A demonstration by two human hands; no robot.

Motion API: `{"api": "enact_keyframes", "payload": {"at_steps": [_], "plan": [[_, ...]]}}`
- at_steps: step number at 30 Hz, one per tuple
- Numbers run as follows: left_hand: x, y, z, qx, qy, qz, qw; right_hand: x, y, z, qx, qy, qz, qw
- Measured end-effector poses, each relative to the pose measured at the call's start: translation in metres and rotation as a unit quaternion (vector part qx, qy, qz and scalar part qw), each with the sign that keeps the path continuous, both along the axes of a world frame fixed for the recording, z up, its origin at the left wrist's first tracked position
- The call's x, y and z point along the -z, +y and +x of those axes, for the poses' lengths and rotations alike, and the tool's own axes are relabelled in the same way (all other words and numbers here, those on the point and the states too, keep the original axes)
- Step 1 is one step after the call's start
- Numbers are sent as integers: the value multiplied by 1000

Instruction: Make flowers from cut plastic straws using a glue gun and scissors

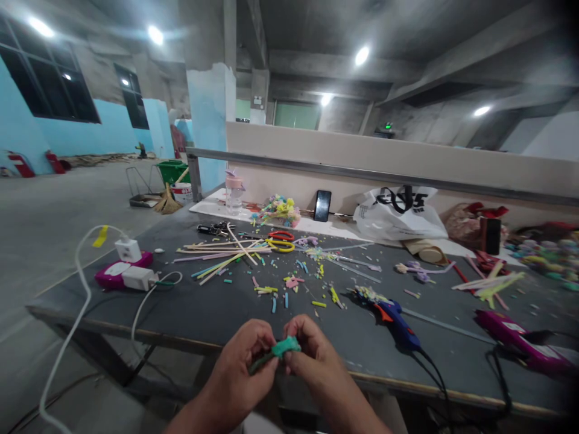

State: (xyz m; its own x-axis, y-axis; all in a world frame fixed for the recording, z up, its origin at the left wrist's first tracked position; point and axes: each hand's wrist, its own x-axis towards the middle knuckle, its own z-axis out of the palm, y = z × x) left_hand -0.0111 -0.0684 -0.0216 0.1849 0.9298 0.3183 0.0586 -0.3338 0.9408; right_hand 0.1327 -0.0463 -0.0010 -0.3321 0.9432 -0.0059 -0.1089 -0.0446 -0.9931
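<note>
Both hands meet just in front of the table's near edge, around a small green piece (286, 346) that looks like a bent, fuzzy craft stem. My left hand (246, 364) pinches its left side, where a darker green tail hangs down toward the palm. My right hand (314, 355) grips the right end between thumb and fingers. The fingers cover part of the piece, so its full shape is hidden. On the table beyond the hands lie yellow, pink and blue cut bits (319, 304).
A blue glue gun (400, 325) lies right of my hands, its cord over the edge. Long pastel stems (221, 250), yellow-handled scissors (280, 245) and a propped phone (322, 205) are farther back. Magenta power strips (108, 274) sit left and right. A white bag (398, 214) stands behind.
</note>
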Motion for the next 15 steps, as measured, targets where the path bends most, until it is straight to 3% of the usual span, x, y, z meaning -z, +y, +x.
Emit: {"api": "enact_keyframes", "payload": {"at_steps": [8,12,15], "plan": [[3,2,-4,-46,135,88,986,2,-2,3,-4,6,-16,1000],[2,0,-4,-36,149,108,982,1,-2,0,15,-12,-30,999],[6,-3,-2,-38,116,74,990,3,0,-1,37,-40,-26,998]]}}
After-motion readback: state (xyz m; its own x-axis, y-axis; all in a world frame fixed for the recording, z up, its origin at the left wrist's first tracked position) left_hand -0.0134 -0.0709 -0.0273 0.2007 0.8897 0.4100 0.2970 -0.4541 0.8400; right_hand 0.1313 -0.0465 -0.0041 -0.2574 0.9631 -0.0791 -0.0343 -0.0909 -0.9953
